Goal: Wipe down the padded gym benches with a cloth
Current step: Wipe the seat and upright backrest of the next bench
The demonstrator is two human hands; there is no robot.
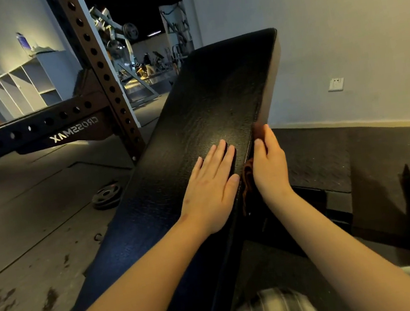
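1. Task item: black padded bench (208, 108), textured vinyl top with a paler side panel. It is tilted upward away from the camera and runs from lower left to upper centre. A sheen shows mid-pad, just beyond the fingertips.
2. Cloth: orange-brown cloth (247, 175), lying against the pad's right side edge. It is mostly hidden under the hand and blurred at its upper end, so its full extent is unclear.
3. Left hand (211, 188): open, palm down, fingers straight and together, resting flat on the pad top near the right edge.
4. Right hand (269, 165): fingers appear straight, pressing the cloth against the pad's side, thumb lying along the top edge. It does not appear to be clenched round the cloth.
5. Count: one bench pad in view, one cloth, two hands, one stack of dark round weight plates (106, 195).
6. Edges and room: the plates lie on the grey rubber floor (35, 203) just left of the bench. A brown perforated steel rack upright (98, 65) stands near the pad's left edge. Open floor lies to the right, up to the white wall (337, 20), which carries one socket (336, 84).
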